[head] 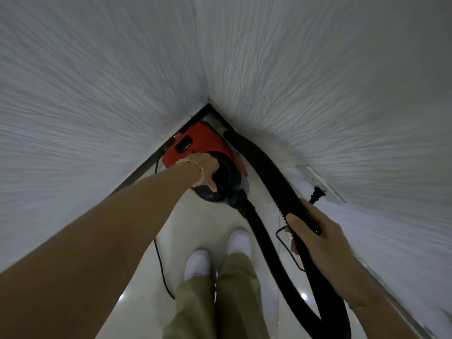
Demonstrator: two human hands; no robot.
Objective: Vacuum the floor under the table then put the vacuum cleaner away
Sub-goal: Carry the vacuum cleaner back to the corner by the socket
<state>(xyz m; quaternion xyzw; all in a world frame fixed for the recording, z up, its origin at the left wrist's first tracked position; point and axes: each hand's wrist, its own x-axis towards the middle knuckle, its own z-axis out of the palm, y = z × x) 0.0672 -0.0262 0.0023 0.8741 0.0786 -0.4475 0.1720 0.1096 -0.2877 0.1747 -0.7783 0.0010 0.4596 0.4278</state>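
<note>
Head view: the putting-away step looks to be in hand. The left hand (206,171) curls round the black handle of the red vacuum cleaner (195,140), which sits just beyond that grip, tucked into the corner where the two white walls (97,81) meet; the right hand (315,231) is wrapped round the black hose (266,172), the plug (316,194) poking out just past its fingers, the cord (291,253) looping beside it; whether the vacuum cleaner rests fully on the floor (176,231) I cannot tell. Next, I judge, the body needs settling into the corner, then hose and cord laid close beside it before either grip lets go; the floor is pale, glossy tile; the textured walls, blurred, close in on both sides of the hands.
</note>
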